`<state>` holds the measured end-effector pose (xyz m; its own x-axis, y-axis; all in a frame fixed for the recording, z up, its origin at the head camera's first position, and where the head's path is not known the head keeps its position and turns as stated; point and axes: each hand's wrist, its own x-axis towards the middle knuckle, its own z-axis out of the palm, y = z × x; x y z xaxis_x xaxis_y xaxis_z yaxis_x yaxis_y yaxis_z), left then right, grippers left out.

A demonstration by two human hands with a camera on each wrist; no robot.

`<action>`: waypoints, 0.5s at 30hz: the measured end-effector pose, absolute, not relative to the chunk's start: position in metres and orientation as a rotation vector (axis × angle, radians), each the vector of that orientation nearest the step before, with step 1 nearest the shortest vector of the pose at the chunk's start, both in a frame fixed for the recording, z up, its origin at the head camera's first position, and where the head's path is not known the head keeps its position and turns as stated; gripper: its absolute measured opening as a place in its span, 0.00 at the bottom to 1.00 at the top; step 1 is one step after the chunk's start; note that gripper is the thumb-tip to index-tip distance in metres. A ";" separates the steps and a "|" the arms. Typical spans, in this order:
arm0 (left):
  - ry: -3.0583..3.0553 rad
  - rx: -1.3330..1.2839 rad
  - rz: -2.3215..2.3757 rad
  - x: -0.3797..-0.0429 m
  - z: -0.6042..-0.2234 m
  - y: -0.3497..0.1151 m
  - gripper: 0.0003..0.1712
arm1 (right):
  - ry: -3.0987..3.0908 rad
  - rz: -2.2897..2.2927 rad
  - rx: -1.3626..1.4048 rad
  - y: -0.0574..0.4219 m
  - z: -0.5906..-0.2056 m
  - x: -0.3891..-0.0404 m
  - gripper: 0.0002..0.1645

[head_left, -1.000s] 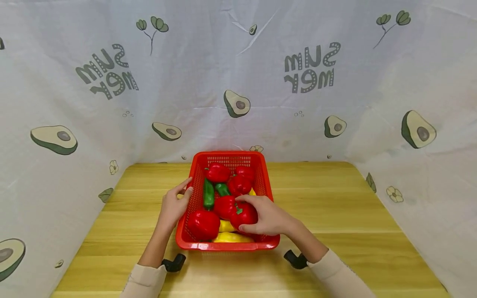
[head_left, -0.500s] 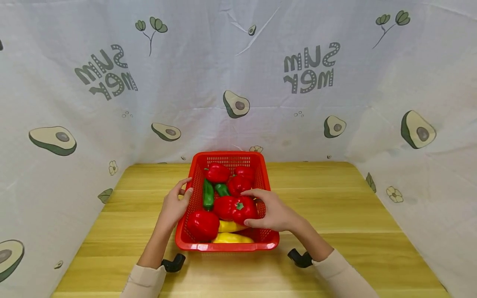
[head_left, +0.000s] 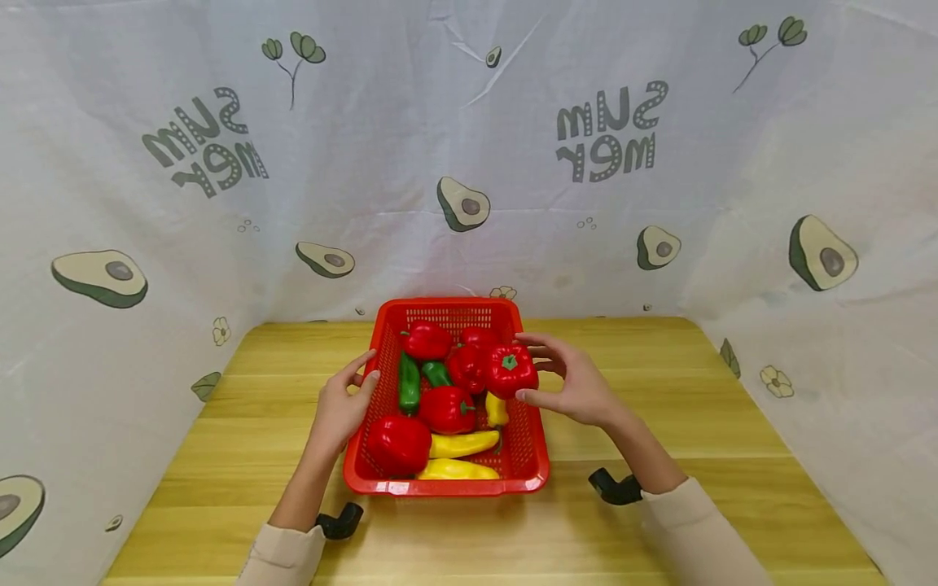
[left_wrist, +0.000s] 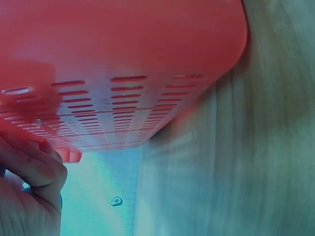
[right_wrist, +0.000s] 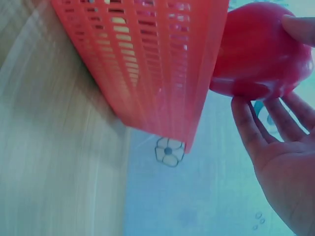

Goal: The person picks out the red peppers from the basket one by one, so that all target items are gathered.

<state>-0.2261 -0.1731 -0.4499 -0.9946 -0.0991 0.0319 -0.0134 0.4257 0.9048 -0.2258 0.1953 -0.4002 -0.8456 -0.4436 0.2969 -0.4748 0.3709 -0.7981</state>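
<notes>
A red bell pepper (head_left: 510, 370) with a green stem is held by my right hand (head_left: 582, 387), thumb on the near side and fingers on the far side. It is raised over the right rim of a red plastic basket (head_left: 447, 487); the right wrist view shows the pepper (right_wrist: 261, 51) above the basket's slotted wall. My left hand (head_left: 343, 411) grips the basket's left rim between thumb and fingers. Inside lie several other red bell peppers (head_left: 400, 445), green peppers (head_left: 409, 382) and yellow peppers (head_left: 463, 444). The left wrist view partly shows the fingers at the rim.
The basket stands on a wooden table (head_left: 659, 407) before a white cloth (head_left: 396, 122) printed with avocados. Black curved pieces are at both wrists, one by the left sleeve (head_left: 340, 521) and one by the right (head_left: 614, 488).
My right hand has lifted the red bell pepper out of the pile, moving it up, away and to the right. Yellow peppers beneath now show more. My left hand stays at the rim.
</notes>
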 end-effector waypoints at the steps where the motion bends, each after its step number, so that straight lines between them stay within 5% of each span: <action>1: -2.581 0.107 -1.639 -0.226 -0.450 -0.173 0.27 | -2.570 1.538 0.850 0.198 -0.400 -0.228 0.43; 15: -2.573 0.082 -1.625 -0.227 -0.453 -0.175 0.27 | -2.530 1.746 0.549 0.239 -0.402 -0.259 0.42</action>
